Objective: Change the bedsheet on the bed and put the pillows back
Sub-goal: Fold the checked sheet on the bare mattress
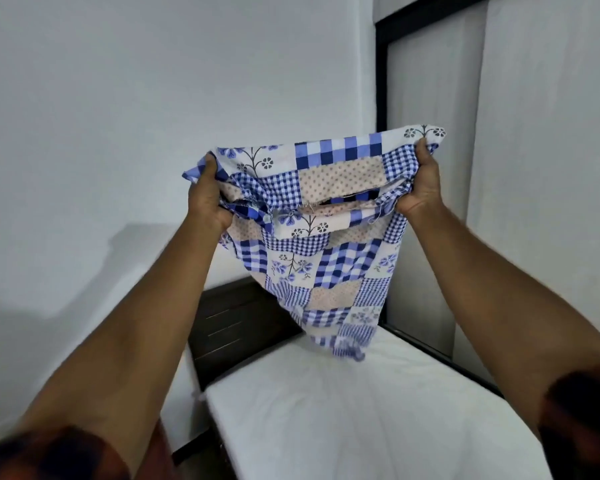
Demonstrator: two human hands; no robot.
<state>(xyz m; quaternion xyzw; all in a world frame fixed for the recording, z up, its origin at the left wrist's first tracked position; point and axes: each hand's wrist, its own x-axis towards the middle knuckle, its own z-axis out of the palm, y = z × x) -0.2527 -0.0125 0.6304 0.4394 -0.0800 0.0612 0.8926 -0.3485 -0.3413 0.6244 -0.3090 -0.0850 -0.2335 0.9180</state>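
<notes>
We hold the blue checked cloth (326, 265) up over the bed (326, 417). Our left hand (207, 195) and right hand (421, 188) each grip a top corner tight.

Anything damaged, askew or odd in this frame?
The patchwork cloth gripped by the left hand and right hand shows a frayed, gaping edge with loose threads between the hands. Nothing else stands out.
</notes>
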